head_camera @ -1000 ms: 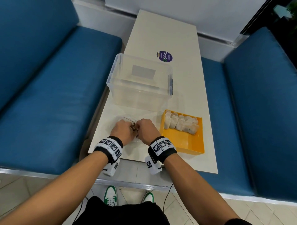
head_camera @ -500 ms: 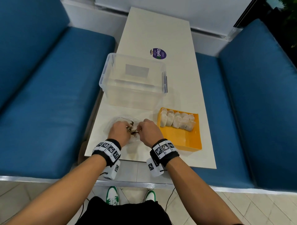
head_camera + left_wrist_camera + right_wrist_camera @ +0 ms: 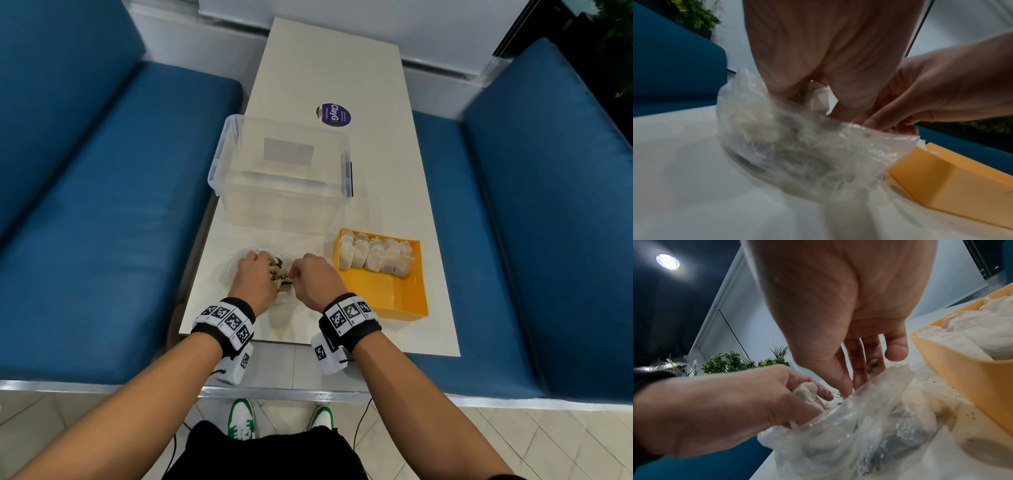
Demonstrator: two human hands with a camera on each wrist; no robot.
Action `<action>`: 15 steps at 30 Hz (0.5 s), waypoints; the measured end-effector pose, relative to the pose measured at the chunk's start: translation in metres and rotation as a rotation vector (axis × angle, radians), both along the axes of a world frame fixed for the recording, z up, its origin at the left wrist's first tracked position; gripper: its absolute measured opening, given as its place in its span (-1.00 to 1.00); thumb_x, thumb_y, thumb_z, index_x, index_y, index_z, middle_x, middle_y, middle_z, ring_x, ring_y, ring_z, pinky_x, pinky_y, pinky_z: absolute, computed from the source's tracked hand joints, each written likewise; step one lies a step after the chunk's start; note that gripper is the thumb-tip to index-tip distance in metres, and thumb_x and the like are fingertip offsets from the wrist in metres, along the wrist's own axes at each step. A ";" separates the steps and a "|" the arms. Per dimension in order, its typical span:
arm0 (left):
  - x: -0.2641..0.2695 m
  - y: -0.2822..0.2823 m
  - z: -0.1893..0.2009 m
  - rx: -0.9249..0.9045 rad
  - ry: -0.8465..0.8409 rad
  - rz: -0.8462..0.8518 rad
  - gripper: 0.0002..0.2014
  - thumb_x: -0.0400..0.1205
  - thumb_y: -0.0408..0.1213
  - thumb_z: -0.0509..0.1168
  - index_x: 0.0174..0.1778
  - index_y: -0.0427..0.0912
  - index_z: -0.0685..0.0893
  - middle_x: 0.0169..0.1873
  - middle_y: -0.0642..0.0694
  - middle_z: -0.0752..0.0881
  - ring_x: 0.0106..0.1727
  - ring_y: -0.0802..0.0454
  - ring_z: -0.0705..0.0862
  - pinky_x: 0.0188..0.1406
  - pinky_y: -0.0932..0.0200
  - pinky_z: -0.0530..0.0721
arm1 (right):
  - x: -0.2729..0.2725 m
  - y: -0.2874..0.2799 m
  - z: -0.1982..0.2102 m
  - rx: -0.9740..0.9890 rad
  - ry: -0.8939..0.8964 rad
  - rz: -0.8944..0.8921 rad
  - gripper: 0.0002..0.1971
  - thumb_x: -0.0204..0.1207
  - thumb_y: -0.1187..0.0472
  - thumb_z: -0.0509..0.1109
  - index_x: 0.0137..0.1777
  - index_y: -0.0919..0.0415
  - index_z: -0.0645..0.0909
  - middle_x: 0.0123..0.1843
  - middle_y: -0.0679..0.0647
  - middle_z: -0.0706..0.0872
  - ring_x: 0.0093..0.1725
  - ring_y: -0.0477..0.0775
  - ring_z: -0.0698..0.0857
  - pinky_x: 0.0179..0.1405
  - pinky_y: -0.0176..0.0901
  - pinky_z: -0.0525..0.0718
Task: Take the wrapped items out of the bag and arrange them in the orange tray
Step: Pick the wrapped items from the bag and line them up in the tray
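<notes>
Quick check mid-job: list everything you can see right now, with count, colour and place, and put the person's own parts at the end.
Table: one, cream, between the benches.
Benches: two, blue, left and right of the table.
Box: one, clear plastic, mid-table.
Sticker: one, round, purple, behind the box.
Tray: one, orange, near right of the table.
Wrapped items in tray: a white row along the far end; exact count unclear.
Bag: one, clear plastic, left of the tray.
Wrapped item: one, white, at the bag's mouth.
Shoes: two, green and white, on the floor.
Wristbands: two, black with white markers.
Left hand: grips the wrapped item.
Right hand: fingers pinch the bag's edge.
</notes>
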State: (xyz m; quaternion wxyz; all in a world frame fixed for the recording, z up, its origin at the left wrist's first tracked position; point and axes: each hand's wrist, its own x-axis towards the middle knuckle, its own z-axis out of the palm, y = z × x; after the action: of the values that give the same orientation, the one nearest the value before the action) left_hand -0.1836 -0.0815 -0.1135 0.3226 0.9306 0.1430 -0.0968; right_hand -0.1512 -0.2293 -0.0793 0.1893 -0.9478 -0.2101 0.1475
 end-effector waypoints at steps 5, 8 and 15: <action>-0.001 -0.001 0.003 0.063 0.063 -0.067 -0.55 0.65 -0.22 0.46 0.46 -0.19 0.60 0.46 -0.19 0.48 0.54 -0.18 0.40 0.49 -0.03 0.53 | 0.000 0.000 0.001 -0.001 0.009 0.002 -0.80 0.57 0.32 0.34 0.06 0.16 0.78 0.08 0.16 0.69 0.08 0.22 0.68 0.00 0.06 0.69; -0.003 -0.004 0.000 0.126 0.096 -0.047 -0.46 0.62 0.04 0.50 0.42 -0.19 0.61 0.39 -0.21 0.52 0.49 -0.22 0.43 0.40 -0.10 0.60 | 0.000 0.000 0.000 0.000 0.006 0.008 -0.79 0.58 0.31 0.34 0.08 0.18 0.78 0.09 0.16 0.69 0.09 0.21 0.67 0.00 0.04 0.69; 0.000 -0.007 0.001 0.136 0.066 -0.066 -0.51 0.61 -0.47 0.41 0.47 -0.26 0.50 0.41 -0.27 0.54 0.44 -0.25 0.49 0.37 -0.08 0.62 | -0.001 -0.001 -0.001 0.007 0.005 0.014 -0.80 0.59 0.29 0.34 0.08 0.18 0.78 0.08 0.16 0.70 0.07 0.21 0.68 0.02 0.08 0.71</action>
State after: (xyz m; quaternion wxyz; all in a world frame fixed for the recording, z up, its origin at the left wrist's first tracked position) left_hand -0.1840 -0.0886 -0.1123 0.2507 0.9508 0.1291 -0.1281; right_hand -0.1525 -0.2304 -0.0798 0.1920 -0.9452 -0.2170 0.1505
